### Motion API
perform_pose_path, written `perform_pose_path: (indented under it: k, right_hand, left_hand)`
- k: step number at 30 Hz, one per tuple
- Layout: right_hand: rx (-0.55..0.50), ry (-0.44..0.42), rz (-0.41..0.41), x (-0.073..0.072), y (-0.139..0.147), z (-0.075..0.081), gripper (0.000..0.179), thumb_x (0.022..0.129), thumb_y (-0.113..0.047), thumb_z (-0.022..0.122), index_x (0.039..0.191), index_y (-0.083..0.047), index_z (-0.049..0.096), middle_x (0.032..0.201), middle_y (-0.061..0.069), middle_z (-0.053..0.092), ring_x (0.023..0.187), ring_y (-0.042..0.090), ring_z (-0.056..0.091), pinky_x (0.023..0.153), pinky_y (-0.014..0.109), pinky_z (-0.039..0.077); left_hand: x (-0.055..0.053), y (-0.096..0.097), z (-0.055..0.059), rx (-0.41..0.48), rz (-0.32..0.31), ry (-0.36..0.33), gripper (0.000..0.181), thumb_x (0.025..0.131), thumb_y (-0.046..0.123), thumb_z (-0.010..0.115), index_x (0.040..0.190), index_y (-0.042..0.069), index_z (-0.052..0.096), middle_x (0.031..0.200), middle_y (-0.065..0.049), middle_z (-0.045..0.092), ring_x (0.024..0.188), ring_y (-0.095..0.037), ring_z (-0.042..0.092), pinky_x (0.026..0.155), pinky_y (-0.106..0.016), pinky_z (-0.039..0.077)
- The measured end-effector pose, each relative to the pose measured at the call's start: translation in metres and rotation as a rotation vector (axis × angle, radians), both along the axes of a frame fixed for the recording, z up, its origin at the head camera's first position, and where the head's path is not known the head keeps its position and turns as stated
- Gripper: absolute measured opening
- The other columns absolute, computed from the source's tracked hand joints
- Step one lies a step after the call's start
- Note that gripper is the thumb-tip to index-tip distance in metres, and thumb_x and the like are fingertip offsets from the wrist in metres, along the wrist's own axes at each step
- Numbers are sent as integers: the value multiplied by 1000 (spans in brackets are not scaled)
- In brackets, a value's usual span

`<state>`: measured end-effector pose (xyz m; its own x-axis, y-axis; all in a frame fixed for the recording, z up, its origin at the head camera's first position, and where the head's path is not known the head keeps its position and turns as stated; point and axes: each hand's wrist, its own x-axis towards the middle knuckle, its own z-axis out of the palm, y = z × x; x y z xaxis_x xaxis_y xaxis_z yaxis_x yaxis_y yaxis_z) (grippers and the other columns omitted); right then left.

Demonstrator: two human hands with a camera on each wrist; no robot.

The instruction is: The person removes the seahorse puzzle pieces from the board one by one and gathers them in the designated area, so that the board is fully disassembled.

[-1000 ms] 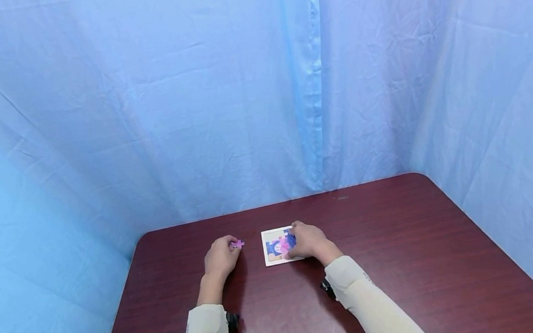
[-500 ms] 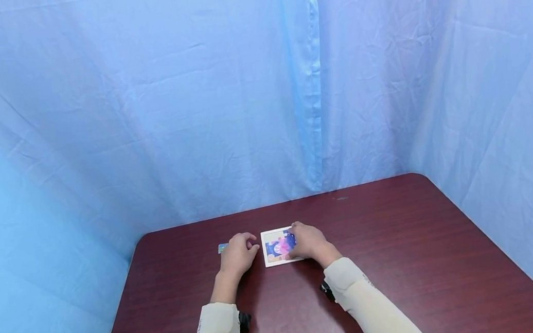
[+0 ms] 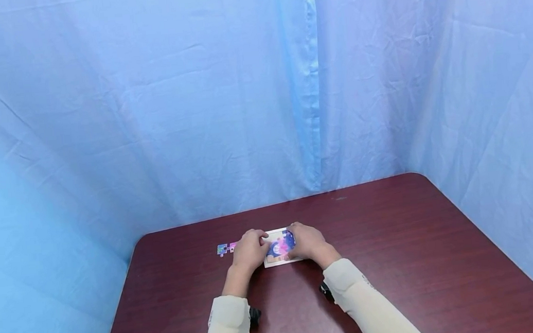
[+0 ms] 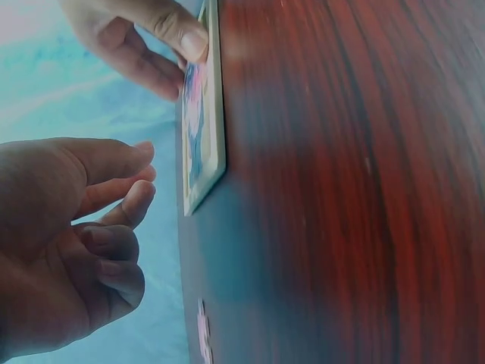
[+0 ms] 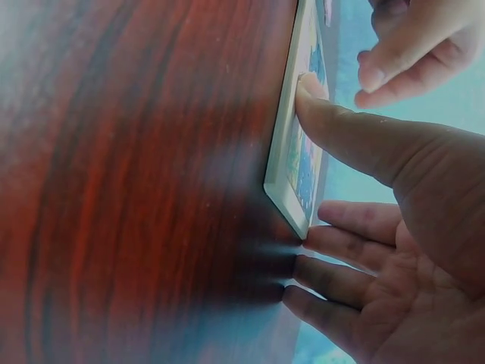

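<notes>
A small picture jigsaw puzzle (image 3: 278, 249) in a white frame (image 3: 268, 264) lies on the table, showing blue, pink and cream areas. My right hand (image 3: 309, 241) holds its right side: in the right wrist view the thumb lies on the puzzle and the fingers reach around the frame's far corner. Over the frame's left edge hovers my left hand (image 3: 250, 250), thumb and forefinger near each other; no piece shows between them in the left wrist view (image 4: 83, 235). To its left lie a blue-green jigsaw piece (image 3: 222, 249) and a pink jigsaw piece (image 3: 232, 247), partly hidden by that hand.
The dark red wooden table (image 3: 394, 261) has rounded far corners. Light blue curtains (image 3: 198, 114) hang behind it and at both sides. Black wrist-camera straps show under both cream sleeves (image 3: 228, 313).
My left hand has moved right, away from the pink piece, to above the frame's left edge. The blue-green and pink pieces have come into sight behind it. My right hand stays on the frame.
</notes>
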<state>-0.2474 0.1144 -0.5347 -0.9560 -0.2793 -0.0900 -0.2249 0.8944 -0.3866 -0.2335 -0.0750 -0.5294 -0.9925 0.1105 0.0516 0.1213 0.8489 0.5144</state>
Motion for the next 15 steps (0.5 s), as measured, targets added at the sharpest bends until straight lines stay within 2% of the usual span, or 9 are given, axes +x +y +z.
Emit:
perform_pose_path:
  k: [7,11,15]
  right_hand:
    - [7,-1,-20,-1,-1,-1,84,75,-38,96,144,-3,63,149,14,63,129,30,66,110,48,53]
    - [9,6,-18,0,-1,-1,83,75,-36,96,143,-2,63,148,14,64,128,30,66,109,48,54]
    - [6,10,-20,1,-1,-1,82,75,-35,96,143,-2,63,147,14,64,127,29,67,109,47,54]
  left_hand:
    - [-7,15,0,3,-31,-24,19,97,22,77,109,8,81,99,-7,72,81,-16,61,75,-38,53]
    - [-10,21,0,-15,-27,-33,20,97,24,77,109,9,82,110,-9,77,90,-20,69,86,-44,60]
    - [-13,26,-2,-29,-21,-40,18,96,24,78,107,11,83,111,-9,78,97,-23,73,90,-48,61]
